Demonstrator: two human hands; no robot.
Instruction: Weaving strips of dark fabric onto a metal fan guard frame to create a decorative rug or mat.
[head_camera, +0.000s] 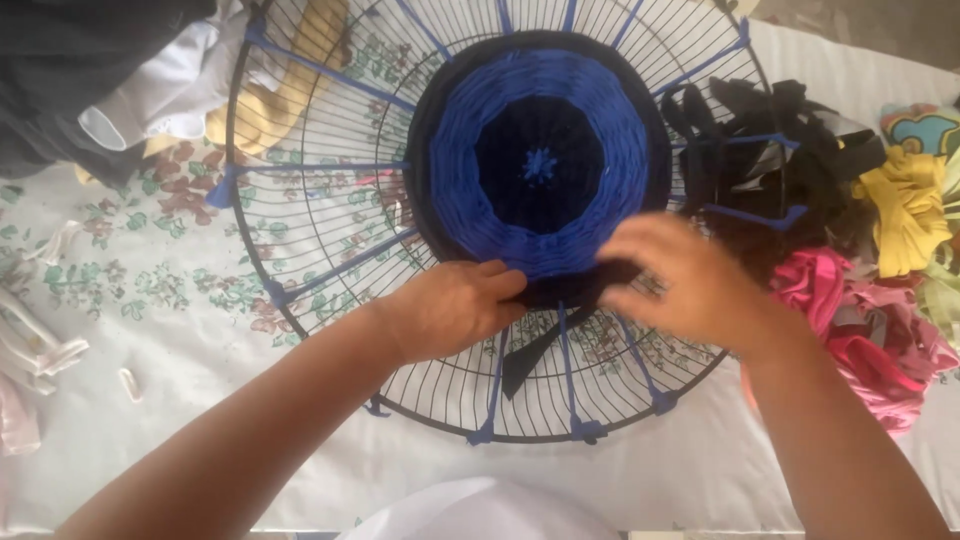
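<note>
Blue-and-black round woven cloth mat (545, 160) sat on black wire fan guard (330, 200). Left hand (450, 308) & right hand (690, 280) pinched a black fabric strip (535, 350), prob. mid-weave; slack could loosen the row.

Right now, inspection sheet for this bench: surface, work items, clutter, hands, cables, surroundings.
Surface: floral cloth covers the table.
Work items: round wire fan guard lies flat, blue strips tied across it as spokes; woven disc at its centre, dark core, blue ring, dark outer band. Black fabric strip hangs from the disc's near edge.
Clutter: black strips, yellow strips, pink strips to the right; pale scraps to the left; piled clothes top left.
Hands: left hand and right hand both pinch the dark band at the disc's near edge.
Cables: nothing seen.
Surroundings: nothing seen beyond the table.
</note>
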